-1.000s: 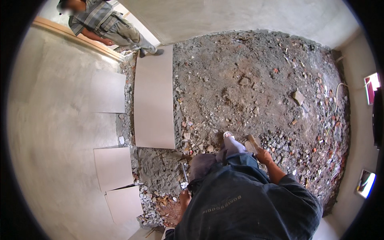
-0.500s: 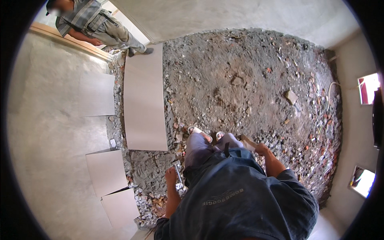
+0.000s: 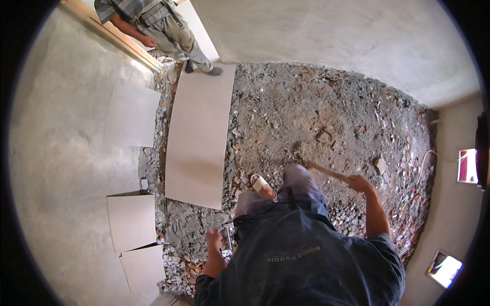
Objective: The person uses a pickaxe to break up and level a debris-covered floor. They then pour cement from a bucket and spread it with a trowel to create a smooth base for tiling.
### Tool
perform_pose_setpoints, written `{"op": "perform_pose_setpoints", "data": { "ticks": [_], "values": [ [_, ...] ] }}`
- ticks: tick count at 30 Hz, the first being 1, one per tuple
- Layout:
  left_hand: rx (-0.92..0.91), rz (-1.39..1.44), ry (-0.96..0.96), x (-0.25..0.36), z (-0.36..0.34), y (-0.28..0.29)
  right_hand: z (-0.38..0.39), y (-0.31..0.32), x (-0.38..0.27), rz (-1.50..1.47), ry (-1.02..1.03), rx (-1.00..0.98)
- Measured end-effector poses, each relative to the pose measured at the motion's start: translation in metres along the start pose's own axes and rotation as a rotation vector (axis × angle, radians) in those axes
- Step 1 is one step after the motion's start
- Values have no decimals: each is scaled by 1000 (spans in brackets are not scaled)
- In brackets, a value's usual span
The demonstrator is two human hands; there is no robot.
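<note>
The right hand (image 3: 361, 184) has swung farther out from the thigh than half a second ago, its fingers closed around one end of a flat wooden board (image 3: 332, 172); that leaves the board carried over the rubble floor (image 3: 286, 107), apparently not being worked against anything. The left hand (image 3: 213, 238) has dropped back slightly and looks loosely curled near a metal tool (image 3: 228, 235) by the hip; whether it grips anything, I cannot tell. The long beige slab (image 3: 196, 143) lies ahead-left, a co-worker (image 3: 153, 25) standing at its far end.
</note>
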State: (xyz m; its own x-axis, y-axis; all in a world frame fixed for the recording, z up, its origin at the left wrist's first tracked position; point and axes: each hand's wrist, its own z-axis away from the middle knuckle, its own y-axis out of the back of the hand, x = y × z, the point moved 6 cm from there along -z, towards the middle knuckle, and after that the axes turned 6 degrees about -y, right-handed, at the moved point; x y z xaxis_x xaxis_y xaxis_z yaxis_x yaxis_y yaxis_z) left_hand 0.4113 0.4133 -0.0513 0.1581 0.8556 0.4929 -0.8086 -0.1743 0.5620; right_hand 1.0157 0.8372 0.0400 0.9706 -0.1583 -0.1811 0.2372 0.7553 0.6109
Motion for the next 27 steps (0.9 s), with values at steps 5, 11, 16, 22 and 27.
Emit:
{"op": "perform_pose_setpoints", "data": {
  "ticks": [5,11,16,22,27],
  "values": [
    [322,138,-227,97,-62,71,-73,76,-54,-56,51,57],
    [495,407,35,127,-27,25,-210,149,-143,106,140,93],
    [442,307,369,118,79,-107,-302,188,-213,293,130,-46],
    [470,614,914,98,220,-275,-388,225,-260,485,298,39],
    [550,713,874,128,223,-347,-420,247,-290,554,261,31]
  ]
}}
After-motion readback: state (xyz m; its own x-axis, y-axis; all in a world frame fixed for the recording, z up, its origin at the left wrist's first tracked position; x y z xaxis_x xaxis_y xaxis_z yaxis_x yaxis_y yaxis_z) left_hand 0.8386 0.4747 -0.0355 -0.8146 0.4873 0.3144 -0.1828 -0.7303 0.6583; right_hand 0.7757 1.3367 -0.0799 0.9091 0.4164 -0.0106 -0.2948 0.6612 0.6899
